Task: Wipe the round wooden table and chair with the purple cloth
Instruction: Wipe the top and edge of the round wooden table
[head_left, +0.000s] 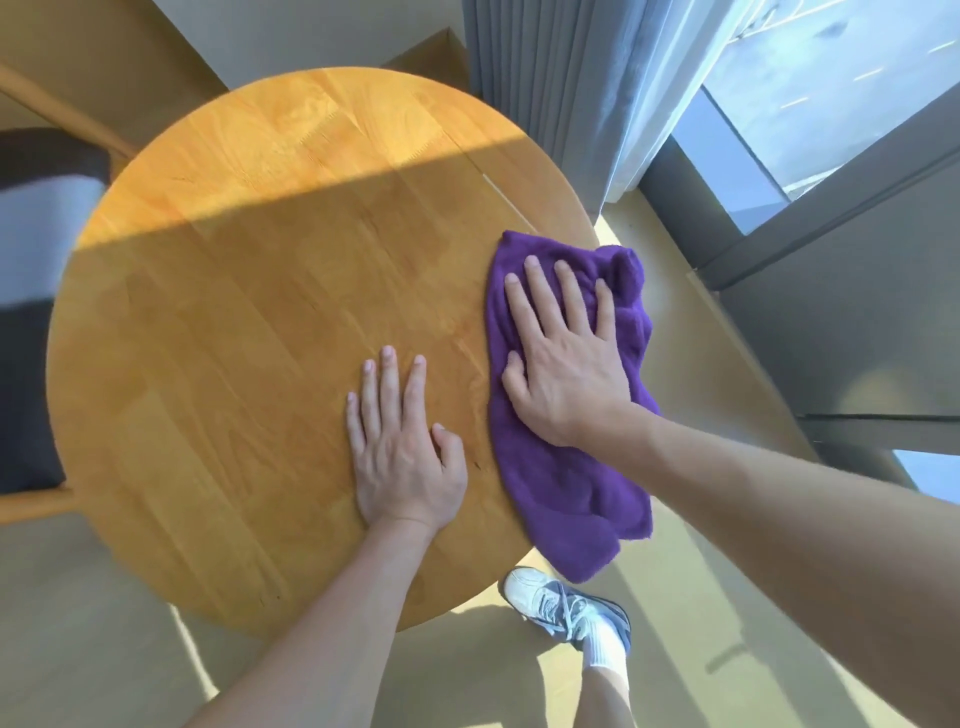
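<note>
The round wooden table (249, 338) fills the middle of the view. A purple cloth (566, 493) lies at its right edge and hangs partly over the rim. My right hand (558, 358) presses flat on the cloth with straight, spread fingers. My left hand (400, 447) rests flat on the bare wood just left of the cloth, fingers straight. The chair (36, 322), with a wooden frame and a dark and grey cushion, stands at the left beyond the table.
A grey curtain (550, 88) hangs behind the table at the right, next to a large window (810, 104) with a dark frame. My foot in a white sneaker (566, 605) stands on the pale floor below the table's near edge.
</note>
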